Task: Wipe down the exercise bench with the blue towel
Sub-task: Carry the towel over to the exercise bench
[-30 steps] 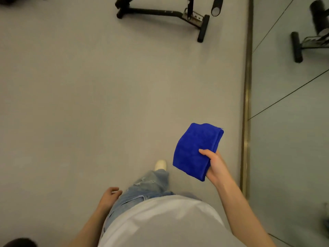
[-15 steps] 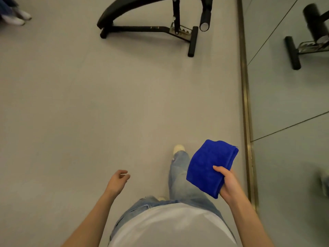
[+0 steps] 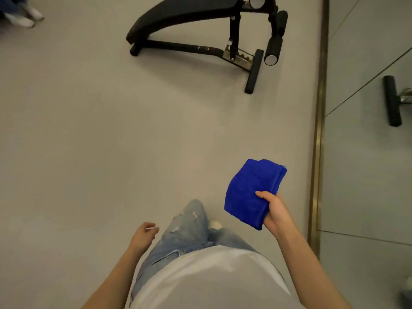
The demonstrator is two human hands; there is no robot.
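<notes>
A folded blue towel (image 3: 249,192) is held out in front of me at the lower right, with my right hand (image 3: 275,211) gripping its near corner, thumb on top. The black exercise bench (image 3: 187,15) stands on the floor at the top centre, its curved pad sloping down to the left, with foam rollers (image 3: 273,46) at its right end. It is well ahead of both hands. My left hand (image 3: 143,236) hangs beside my left thigh, fingers loosely curled, holding nothing.
Grey floor lies between me and the bench. A brass strip (image 3: 317,130) marks the foot of a mirrored wall on the right, which reflects the bench foot (image 3: 392,101). Another person's white shoes (image 3: 22,17) are at the top left.
I have walked forward, so the bench appears larger and lower in view. My legs have swapped stride. The towel stays in my right hand; my left hand has swung slightly back toward my thigh.
</notes>
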